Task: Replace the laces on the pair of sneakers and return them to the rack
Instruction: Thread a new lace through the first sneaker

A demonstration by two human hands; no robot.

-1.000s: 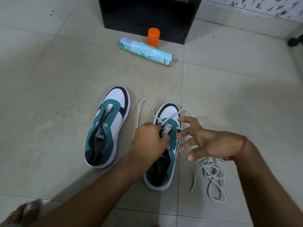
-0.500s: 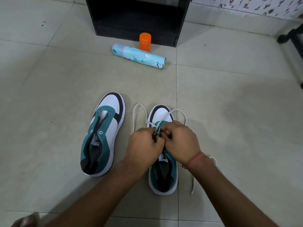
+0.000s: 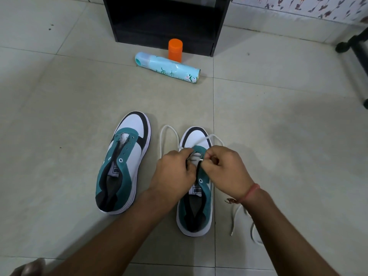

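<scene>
On the near floor: both hands, left (image 3: 175, 168) and right (image 3: 225, 168), pinch the lace (image 3: 168, 129) at the right shoe (image 3: 199, 196)'s far eyelets. Just started; left shoe (image 3: 123, 162) unlaced, rack (image 3: 165, 22) return pending.

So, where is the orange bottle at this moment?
In the head view, the orange bottle stands upright on the floor at top centre, before the black rack, just behind the lying blue spray can.

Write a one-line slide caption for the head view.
Both hands, left and right, thread a white lace through the right sneaker; the left sneaker lies unlaced.
</scene>
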